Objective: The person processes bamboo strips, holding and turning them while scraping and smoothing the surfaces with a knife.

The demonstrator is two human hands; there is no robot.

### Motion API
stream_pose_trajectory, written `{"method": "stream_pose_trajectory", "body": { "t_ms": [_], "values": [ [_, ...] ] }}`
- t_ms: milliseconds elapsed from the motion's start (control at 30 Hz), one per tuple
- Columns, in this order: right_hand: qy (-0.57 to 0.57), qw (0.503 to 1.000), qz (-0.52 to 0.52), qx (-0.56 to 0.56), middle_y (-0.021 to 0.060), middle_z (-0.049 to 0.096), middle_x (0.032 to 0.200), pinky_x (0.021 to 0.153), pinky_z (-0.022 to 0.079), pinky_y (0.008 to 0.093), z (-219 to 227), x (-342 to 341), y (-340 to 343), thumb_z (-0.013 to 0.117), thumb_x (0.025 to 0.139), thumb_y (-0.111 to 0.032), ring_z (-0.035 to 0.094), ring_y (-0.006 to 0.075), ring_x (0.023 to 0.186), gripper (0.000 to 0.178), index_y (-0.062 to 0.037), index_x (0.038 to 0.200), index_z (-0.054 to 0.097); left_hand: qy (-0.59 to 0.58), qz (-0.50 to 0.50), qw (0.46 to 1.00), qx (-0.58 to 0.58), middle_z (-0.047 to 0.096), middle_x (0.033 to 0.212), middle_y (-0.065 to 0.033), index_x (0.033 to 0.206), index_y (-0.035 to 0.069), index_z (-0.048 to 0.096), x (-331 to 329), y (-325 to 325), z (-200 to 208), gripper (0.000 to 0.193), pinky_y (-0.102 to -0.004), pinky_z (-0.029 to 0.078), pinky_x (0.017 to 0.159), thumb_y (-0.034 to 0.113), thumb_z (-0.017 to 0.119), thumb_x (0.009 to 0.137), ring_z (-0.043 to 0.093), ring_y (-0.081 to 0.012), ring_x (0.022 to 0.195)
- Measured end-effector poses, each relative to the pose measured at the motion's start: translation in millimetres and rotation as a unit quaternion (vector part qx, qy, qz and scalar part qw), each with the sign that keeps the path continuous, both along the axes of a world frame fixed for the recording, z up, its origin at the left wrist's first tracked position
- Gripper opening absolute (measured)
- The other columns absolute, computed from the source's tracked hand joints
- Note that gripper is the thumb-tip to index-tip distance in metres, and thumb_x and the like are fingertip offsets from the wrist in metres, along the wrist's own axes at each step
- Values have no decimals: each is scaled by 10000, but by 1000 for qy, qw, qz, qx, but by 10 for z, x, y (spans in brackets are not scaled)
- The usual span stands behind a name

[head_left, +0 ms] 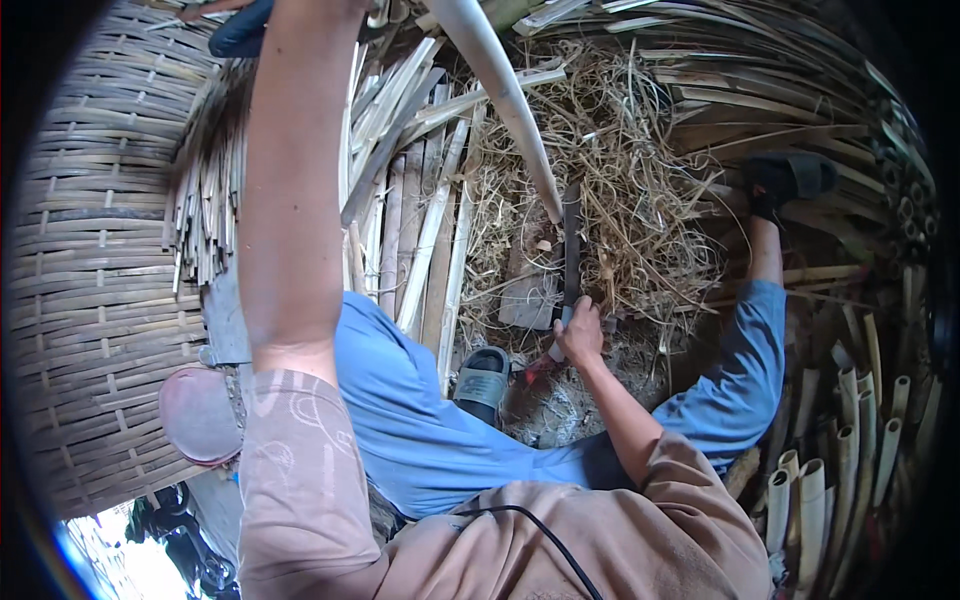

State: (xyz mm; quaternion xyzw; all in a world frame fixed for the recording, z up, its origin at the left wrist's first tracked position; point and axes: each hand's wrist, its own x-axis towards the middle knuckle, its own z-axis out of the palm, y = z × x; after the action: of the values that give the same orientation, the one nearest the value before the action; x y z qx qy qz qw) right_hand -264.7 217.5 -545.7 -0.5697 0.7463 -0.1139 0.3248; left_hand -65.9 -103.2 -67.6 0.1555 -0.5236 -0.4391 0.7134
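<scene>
Surroundings: woven bamboo wall [100, 240] on the left. Split bamboo strips [435, 225] lie lengthwise left of the work area; more long strips [760, 95] at upper right. Bundle of hollow bamboo tubes [810, 510] at lower right, cut ends showing. Heap of curly shavings [640, 170] in the middle, close about the work and partly covering the ground. Wooden block [530, 285] among them, shavings along its edges. Grey slide sandal [482, 384] on the ground near the block, beside a blue trouser leg [390, 350]; dark sandal [795, 180] on the outstretched right foot. Round greyish object at far left [200, 415]; kind not clear.

Obstruction: left forearm [295, 180] runs up to the top edge and hides part of the strips behind it.

Right hand [580, 333]: fingers closed around the grip of a long-bladed knife [571, 240]. Dark blade points away from the body; reddish butt end of the handle [540, 370] shows below the fist. Left hand: beyond the top edge; cannot tell its grasp.

Position of work: pale bamboo pole [510, 105] enters from the top edge, slanting down to the right. Its lower end is ahead of the right hand, just left of the blade; contact between pole and blade cannot be told. Pole and right hand are apart.
</scene>
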Motion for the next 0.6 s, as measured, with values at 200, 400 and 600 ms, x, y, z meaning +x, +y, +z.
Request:
{"method": "stream_pose_trajectory", "body": {
  "t_ms": [200, 400, 600],
  "values": [
    [-10, 997, -82, 7, 282, 649, 1040, 871, 548, 528, -140, -84, -56, 782, 740, -222, 657, 479, 1011, 564, 18, 1147, 474, -45, 27, 996, -69, 422, 608, 51, 868, 112, 511, -332, 757, 50, 109, -246, 399, 464, 110, 619, 881, 402, -63, 479],
    [-407, 886, -204, 89, 212, 689, 865, 753, 579, 455, -85, -139, -215, 742, 772, -163, 717, 342, 855, 321, 50, 964, 600, -18, -27, 999, -1, 353, 671, 25, 903, 119, 481, 271, 1207, 28, 112, -264, 351, 554, 109, 590, 880, 377, -106, 579],
    [-345, 922, -139, -108, 142, 667, 831, 593, 568, 394, 664, 27, -173, 666, 834, -126, 691, 226, 674, 308, 11, 1097, 582, -61, -13, 998, 14, 375, 696, 9, 820, 112, 472, 480, 1476, -7, 134, -286, 343, 622, 140, 546, 928, 385, -115, 624]
  ]
}}
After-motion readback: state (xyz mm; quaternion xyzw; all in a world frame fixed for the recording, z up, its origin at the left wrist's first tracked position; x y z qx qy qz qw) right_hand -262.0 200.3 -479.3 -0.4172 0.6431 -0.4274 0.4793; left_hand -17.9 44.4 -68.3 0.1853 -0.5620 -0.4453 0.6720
